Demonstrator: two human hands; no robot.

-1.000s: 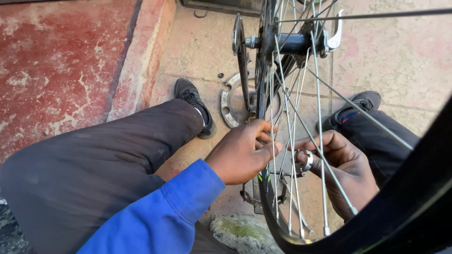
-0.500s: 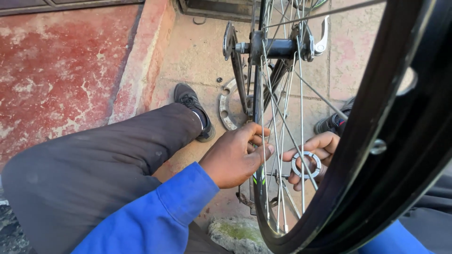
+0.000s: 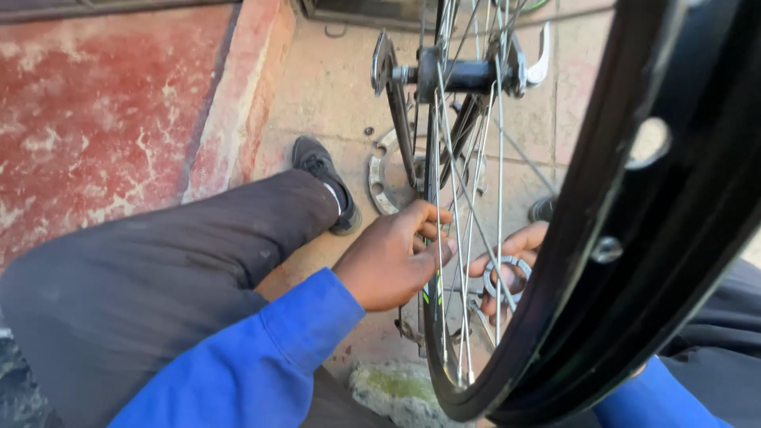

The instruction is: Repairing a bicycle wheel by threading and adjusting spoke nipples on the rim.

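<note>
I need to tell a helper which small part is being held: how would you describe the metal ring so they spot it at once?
Start at the big black bicycle wheel filling the right side, then look through its thin spokes near the bottom. Behind them the right hand holds a small silvery metal ring at its fingertips. It is far smaller than the wide grey holed ring lying on the pavement.

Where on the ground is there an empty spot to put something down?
The red painted floor left of the raised curb edge is bare. A tan strip between the curb and the wheel hub is mostly bare. Crowded: around the toothed metal disc, shoe, and the spokes where the left hand and right hand work.
</note>
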